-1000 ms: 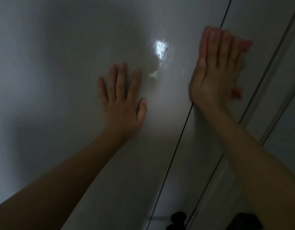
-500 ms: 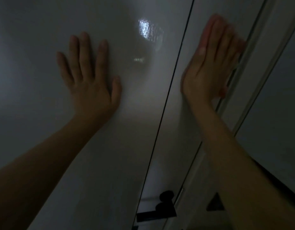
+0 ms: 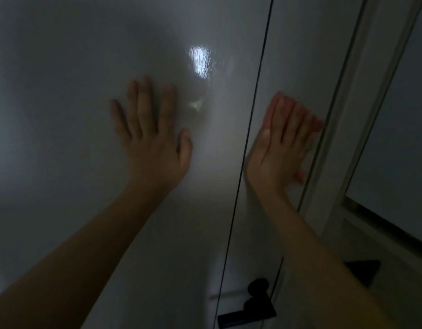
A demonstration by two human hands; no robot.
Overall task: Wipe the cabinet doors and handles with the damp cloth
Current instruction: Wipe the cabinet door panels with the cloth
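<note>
Two glossy white cabinet doors fill the view, split by a thin dark vertical gap. My left hand (image 3: 153, 136) lies flat on the wide left door (image 3: 63, 115), fingers spread and straight. My right hand (image 3: 280, 146) presses flat on the narrow right door (image 3: 297, 55), fingers together and pointing up beside the door's right edge. A black handle (image 3: 250, 307) sits low on the doors near the gap. No cloth shows in either hand; anything under the right palm is hidden.
A pale frame strip (image 3: 347, 115) runs diagonally right of the narrow door, with a darker panel (image 3: 395, 150) beyond it. A small black triangular piece (image 3: 364, 269) sits at lower right. The scene is dim, with one bright reflection (image 3: 200, 61) on the left door.
My right hand has slid down the narrow door. My left hand sits lower and further right in view than half a second ago. The camera has shifted, and the handle shows more fully.
</note>
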